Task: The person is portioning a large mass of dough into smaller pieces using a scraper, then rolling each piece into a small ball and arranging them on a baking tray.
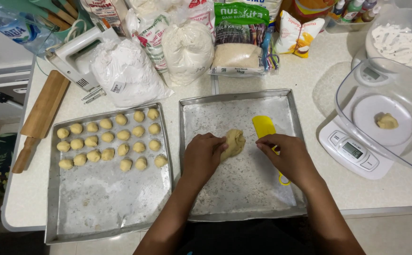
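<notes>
Head view: a pale speckled surface [310, 80] is seen from above, with 2 metal trays set side by side near its front edge. On the right tray [243, 189], floured and mostly bare, a lump of yellow dough [234, 142] lies near the middle. The lump is touched and partly cupped by the left hand [203, 157], fingers curled against its left side. A yellow plastic scraper [264, 126] is gripped by the right hand [288, 158], just right of the dough; its blade is pointed toward the tray's back edge and its handle end shows below the palm. Blade and dough are close but apart.

On the left tray [106, 208], about 20 small dough balls [107, 137] are laid in 3 rough rows across the back half; the front half is floured only.

At the right edge of the surface, a white kitchen scale [352, 151] carries a clear bowl [404, 156] holding 1 small dough piece [387, 121]. A second bowl with flour [399, 45] stands behind it at the back right corner. Along the back edge, bags of flour and sugar [187, 49] are lined up, with a white hand mixer [76, 54] toward the back left corner. A wooden rolling pin [43, 118] lies along the left edge.
</notes>
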